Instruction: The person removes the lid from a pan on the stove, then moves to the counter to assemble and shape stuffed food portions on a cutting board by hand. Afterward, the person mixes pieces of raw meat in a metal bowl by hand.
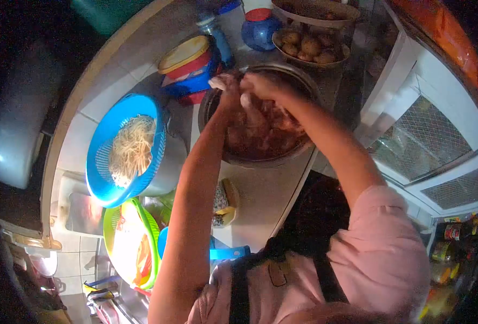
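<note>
A large round metal pot (204, 121) holds raw meat pieces (271, 135) in dark reddish liquid or marinade. Over its far part, my left hand (229, 86) is closed on a piece of meat, whose pale end sticks out at the left. Close beside it, my right hand (261, 85) has its fingers curled around meat too; blur hides whether both grip the same piece. Just below the hands lies a drumstick-like piece (254, 116) with a pale knobbed end.
Left of the pot are a blue colander (94, 162) of noodle-like strands and a green basket (155, 243). Stacked tubs (184, 56), a blue jar (260, 33) and a basket of round brown produce (309, 47) stand behind. A white mesh-door cabinet (428, 135) is at right.
</note>
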